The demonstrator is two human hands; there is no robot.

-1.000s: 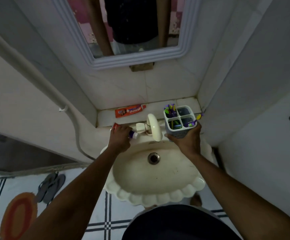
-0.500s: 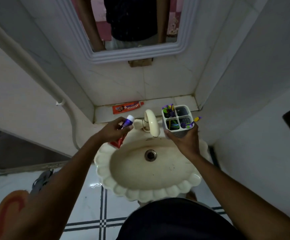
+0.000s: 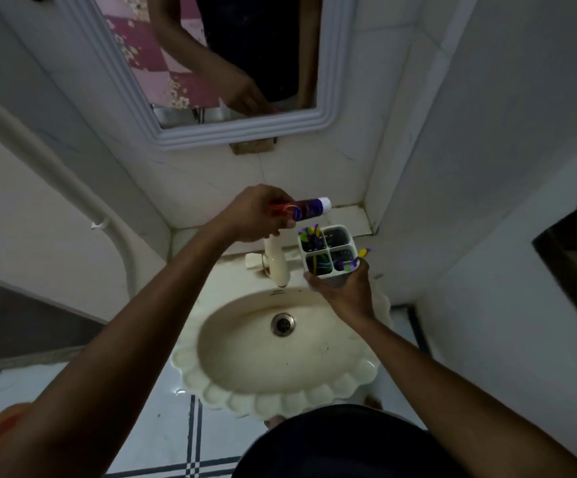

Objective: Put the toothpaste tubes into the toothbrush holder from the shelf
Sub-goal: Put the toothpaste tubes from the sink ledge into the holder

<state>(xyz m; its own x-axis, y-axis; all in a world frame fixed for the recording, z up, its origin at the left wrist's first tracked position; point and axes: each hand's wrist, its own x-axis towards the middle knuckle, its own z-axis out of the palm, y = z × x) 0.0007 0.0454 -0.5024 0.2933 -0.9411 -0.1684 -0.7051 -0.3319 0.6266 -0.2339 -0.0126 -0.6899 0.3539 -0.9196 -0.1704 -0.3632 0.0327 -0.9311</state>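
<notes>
our left hand (image 3: 257,215) is closed around a toothpaste tube (image 3: 302,208), the fingers wrapped over its red rear part, and the purple front part with the white cap points to the right, almost level. we hold this tube in the air, just above and to the left of the toothbrush holder (image 3: 330,257), with the cap near the holder's back left compartment but not inside it. our right hand (image 3: 347,293) is clamped on the holder from below and from the front, thumb on the left side and fingers on the right side, and it keeps the holder upright. the holder is white with four compartments; coloured toothbrushes stand in the back left one and in the two front ones, and one purple and yellow brush (image 3: 361,255) leans out over the holder's right edge. the faucet (image 3: 275,262) is just left of the holder, under our left hand. the cream sink (image 3: 231,343) with its drain (image 3: 282,324) lies below and in front of the holder. the shelf (image 3: 350,215) runs behind the holder, and the mirror (image 3: 218,60) hangs on the wall above it.
</notes>
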